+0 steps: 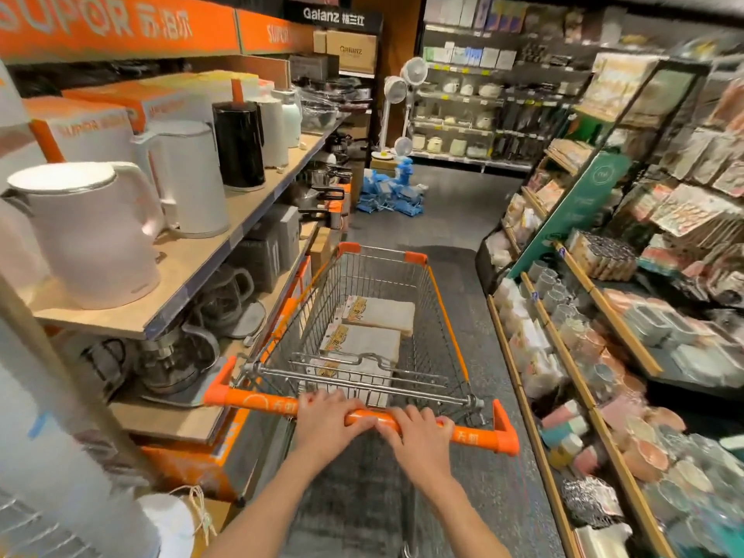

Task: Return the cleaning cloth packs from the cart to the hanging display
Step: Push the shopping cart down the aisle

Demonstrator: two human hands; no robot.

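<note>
Three cleaning cloth packs lay flat in a row on the floor of the cart, inside its wire walls. Only one view showed this, from the head camera looking down. The pack nearest the cart handle was partly hidden behind the folded wire seat. The next two lay past it, toward the front of the cart.

Both hands were on the cart handle, side by side and almost touching. The left hand had its fingers curled over the bar. The right hand gripped the bar too, just beside the left.

Left of the cart stood wooden shelves with white kettles and a black one. Right of the cart were shelves of cups and bowls, and higher up hung many flat packs on a display. Far ahead of the cart, blue things lay on the floor.

Each pack looked like soft cloth in a clear wrap with a card label at one end. I think they would be light and bendy, and a bit slippery. The card end looked like the best place to pinch, since that end should go on a hook.
</note>
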